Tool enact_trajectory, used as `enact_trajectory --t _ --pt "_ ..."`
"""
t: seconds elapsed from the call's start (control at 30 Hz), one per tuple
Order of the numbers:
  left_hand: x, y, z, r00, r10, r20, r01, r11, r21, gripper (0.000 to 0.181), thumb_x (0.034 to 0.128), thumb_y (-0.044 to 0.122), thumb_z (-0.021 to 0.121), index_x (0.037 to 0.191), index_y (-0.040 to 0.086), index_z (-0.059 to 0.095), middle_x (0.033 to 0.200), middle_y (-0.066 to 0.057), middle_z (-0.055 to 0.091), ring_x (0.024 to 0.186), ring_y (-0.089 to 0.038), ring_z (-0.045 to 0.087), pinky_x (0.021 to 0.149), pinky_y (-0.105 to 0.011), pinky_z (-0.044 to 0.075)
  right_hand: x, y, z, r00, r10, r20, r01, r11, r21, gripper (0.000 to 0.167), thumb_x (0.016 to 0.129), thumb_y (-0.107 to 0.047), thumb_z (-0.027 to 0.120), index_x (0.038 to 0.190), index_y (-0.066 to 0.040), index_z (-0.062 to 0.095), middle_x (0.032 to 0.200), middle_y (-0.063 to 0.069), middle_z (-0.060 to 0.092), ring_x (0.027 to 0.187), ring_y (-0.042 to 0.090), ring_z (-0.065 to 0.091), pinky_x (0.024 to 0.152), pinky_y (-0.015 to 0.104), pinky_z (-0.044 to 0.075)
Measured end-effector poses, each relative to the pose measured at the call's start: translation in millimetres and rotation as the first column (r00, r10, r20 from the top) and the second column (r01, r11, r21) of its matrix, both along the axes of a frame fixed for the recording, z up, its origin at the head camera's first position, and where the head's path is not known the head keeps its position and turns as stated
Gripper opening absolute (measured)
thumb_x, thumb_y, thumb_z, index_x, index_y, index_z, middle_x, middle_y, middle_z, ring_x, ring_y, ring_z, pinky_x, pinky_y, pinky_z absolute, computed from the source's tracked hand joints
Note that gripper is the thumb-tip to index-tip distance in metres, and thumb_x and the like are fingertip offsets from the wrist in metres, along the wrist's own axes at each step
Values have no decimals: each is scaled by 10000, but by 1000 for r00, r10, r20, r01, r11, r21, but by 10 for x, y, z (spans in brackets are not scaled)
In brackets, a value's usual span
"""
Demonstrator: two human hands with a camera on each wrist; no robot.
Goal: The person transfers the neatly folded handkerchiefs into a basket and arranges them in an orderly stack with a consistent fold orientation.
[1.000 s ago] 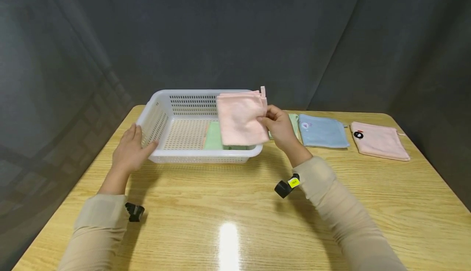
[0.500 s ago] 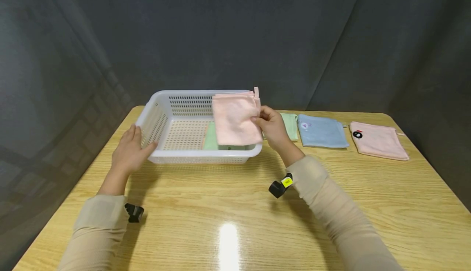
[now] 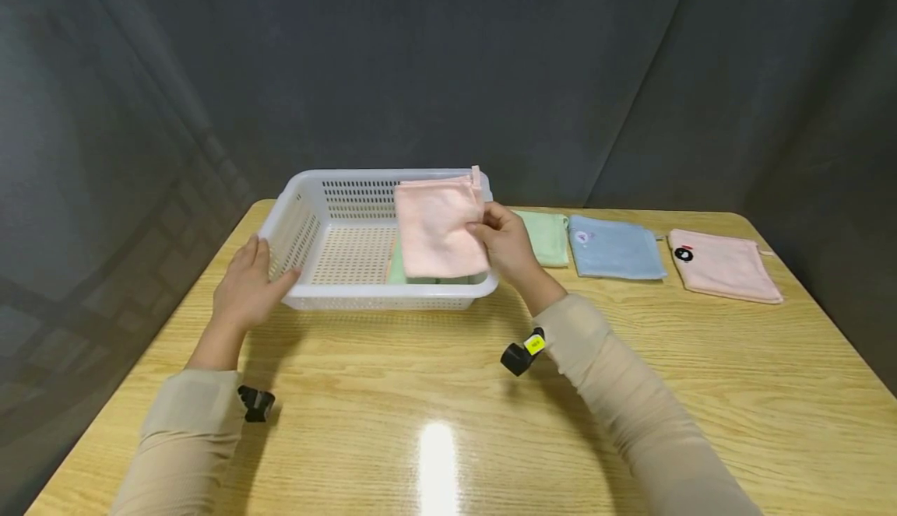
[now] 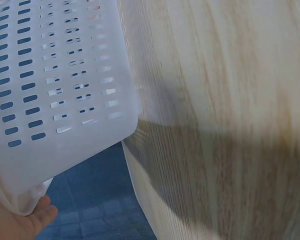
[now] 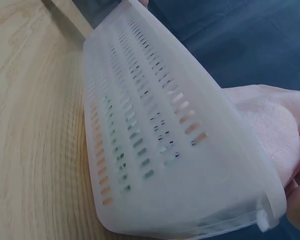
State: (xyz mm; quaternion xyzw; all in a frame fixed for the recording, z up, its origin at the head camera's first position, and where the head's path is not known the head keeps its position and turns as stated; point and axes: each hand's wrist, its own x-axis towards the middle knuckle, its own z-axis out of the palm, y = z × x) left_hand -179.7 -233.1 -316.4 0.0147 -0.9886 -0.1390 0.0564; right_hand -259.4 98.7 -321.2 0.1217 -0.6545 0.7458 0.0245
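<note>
Cloths point(image 3: 441, 228), three on table point(image 3: 350, 391), one held, one basket point(image 3: 378, 292), contents unclear

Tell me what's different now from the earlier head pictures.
The right hand and the pink cloth it pinches have moved left, farther over the white basket, exposing more of the green cloth on the table. Nothing was newly grasped or released. The left hand at the basket's left end, the basket, the blue cloth and the far-right pink cloth stayed put.
</note>
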Motion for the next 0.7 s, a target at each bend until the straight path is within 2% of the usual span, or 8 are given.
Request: enact_trajectory --t 0.43,0.7 --pt "-6 -3 -11 1000 1 -9 -1 1000 -3 791 871 457 339 1323 -129 58 1372 -303 46 1225 -462 70 913 -592 150 0 -175 -13 999 23 28 -23 1000 -18 152 803 54 540 949 94 530 721 36 520 614 88 506 539 193 437" --pt "-8 -10 -20 1000 7 -6 -7 1000 1 799 868 463 347 1328 -117 45 1378 -294 25 1227 -459 66 905 -601 154 -29 -257 -37 999 10 34 -12 998 60 178 816 20 541 987 65 547 781 78 532 654 122 517 557 218 454"
